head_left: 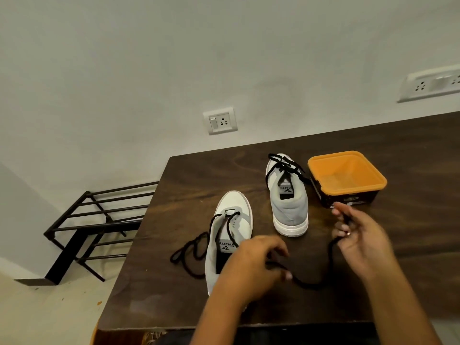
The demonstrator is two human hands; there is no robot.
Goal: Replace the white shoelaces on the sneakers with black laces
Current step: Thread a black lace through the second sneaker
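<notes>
Two grey and white sneakers stand on a dark wooden table [174,290]. The far sneaker [288,195] carries a black lace threaded and tied near its toe. The near sneaker [231,227] has a black lace [191,252] through its lowest eyelets, one end coiled loose on the table to its left. The other end runs right under my hands. My left hand [251,267] covers the sneaker's heel and pinches this lace. My right hand [358,237] holds the lace's free end lifted, right of the sneakers.
An empty orange tub [348,178] with dark sides stands right of the far sneaker, just beyond my right hand. A black metal rack [99,220] stands on the floor left of the table. Wall sockets [220,120] sit above the table's back edge.
</notes>
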